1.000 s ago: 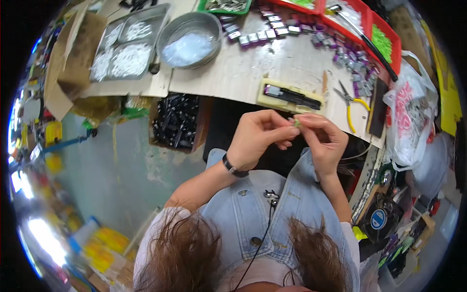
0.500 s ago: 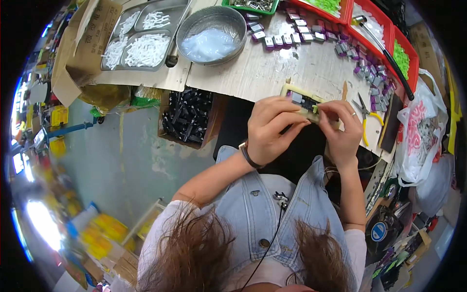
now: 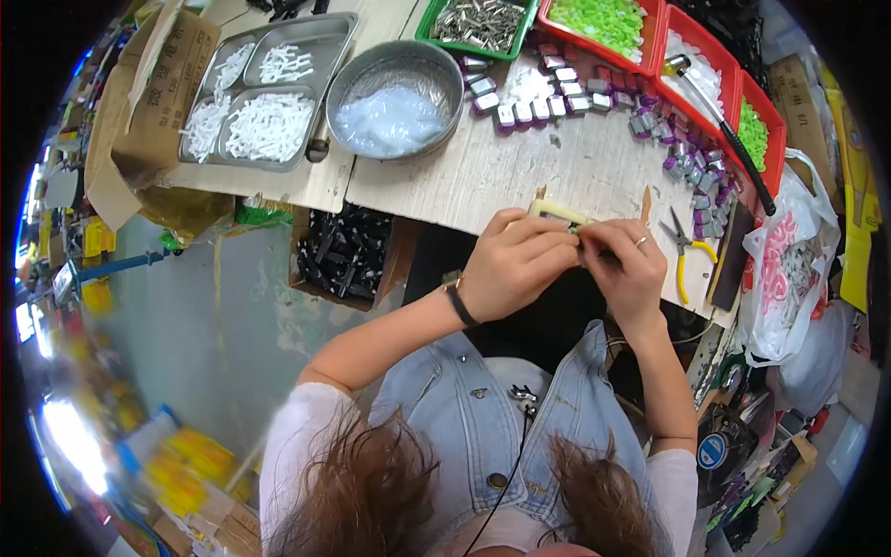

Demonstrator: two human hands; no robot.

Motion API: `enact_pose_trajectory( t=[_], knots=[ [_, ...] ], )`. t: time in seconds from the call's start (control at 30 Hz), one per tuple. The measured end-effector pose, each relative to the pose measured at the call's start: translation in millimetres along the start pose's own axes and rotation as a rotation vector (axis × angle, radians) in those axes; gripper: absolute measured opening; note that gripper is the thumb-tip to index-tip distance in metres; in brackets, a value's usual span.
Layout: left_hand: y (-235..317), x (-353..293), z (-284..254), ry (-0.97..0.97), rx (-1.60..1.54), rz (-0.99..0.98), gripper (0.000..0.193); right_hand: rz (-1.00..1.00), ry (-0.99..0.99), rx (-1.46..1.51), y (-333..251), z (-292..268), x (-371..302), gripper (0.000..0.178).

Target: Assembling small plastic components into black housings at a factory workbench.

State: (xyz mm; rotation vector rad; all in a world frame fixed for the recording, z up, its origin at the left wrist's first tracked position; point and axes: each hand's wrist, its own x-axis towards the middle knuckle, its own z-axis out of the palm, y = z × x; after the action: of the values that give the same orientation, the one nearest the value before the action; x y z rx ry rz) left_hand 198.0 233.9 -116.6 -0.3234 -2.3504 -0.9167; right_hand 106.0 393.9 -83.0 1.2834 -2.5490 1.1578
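Observation:
At the bench's front edge, my left hand (image 3: pixel 520 267) is closed on a cream rectangular frame (image 3: pixel 548 210), its fingers covering most of it. My right hand (image 3: pixel 624 271), with a ring on one finger, meets the left at the fingertips in a pinch. A tiny light-green piece (image 3: pixel 576 228) shows between the fingertips of both hands. Whatever sits inside the frame is mostly hidden by my fingers. To the right of my right hand lie yellow-handled pliers (image 3: pixel 685 255).
A metal bowl (image 3: pixel 336 139) of translucent material and a divided tray (image 3: pixel 325 70) of white parts stand back left. Several silver-and-purple blocks (image 3: pixel 541 111) lie beyond my hands. Red bins (image 3: pixel 661 42), a black-handled tool (image 3: pixel 742 139) and a plastic bag (image 3: pixel 784 278) are at right.
The bench sits lower in the view. My hands have drawn closer together, the right one moving toward the left. The frame's dark contents, visible before, are now mostly covered by my fingers.

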Motion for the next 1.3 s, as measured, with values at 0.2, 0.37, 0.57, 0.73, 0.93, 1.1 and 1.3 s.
enact_pose_trajectory(
  t=[0.2, 0.37, 0.57, 0.73, 0.93, 1.1, 1.3],
  knots=[
    [11.1, 22.0, -21.7, -0.207, 0.121, 0.047, 0.015, 0.234, 0.126, -0.128, 63.2, -65.4, 112.3, 0.017],
    [11.5, 33.3, -32.7, -0.169, -0.164, -0.133, 0.017, 0.057, -0.025, -0.523, 122.6, -63.2, 194.5, 0.023],
    [24.1, 27.1, -69.0, 0.056, -0.293, -0.477, 0.019, 0.148, -0.215, -0.484, 156.4, -84.0, 180.0, 0.018],
    [37.5, 27.5, -54.1, 0.242, -0.569, -0.84, 0.019, 0.218, -0.12, -0.417, 149.3, -73.9, 171.3, 0.018],
    [42.8, 32.5, -41.3, 0.117, -0.562, -0.659, 0.014, 0.378, -0.167, -0.473, 148.8, -68.1, 183.9, 0.029],
    [45.2, 20.8, -43.9, 0.092, -0.644, -0.718, 0.016, 0.454, -0.108, -0.465, 155.2, -64.9, 182.9, 0.032],
    [44.3, -1.2, -47.0, 0.078, -0.733, -0.784, 0.014, 0.485, -0.011, -0.505, 160.1, -59.0, 185.3, 0.038]
  ],
)
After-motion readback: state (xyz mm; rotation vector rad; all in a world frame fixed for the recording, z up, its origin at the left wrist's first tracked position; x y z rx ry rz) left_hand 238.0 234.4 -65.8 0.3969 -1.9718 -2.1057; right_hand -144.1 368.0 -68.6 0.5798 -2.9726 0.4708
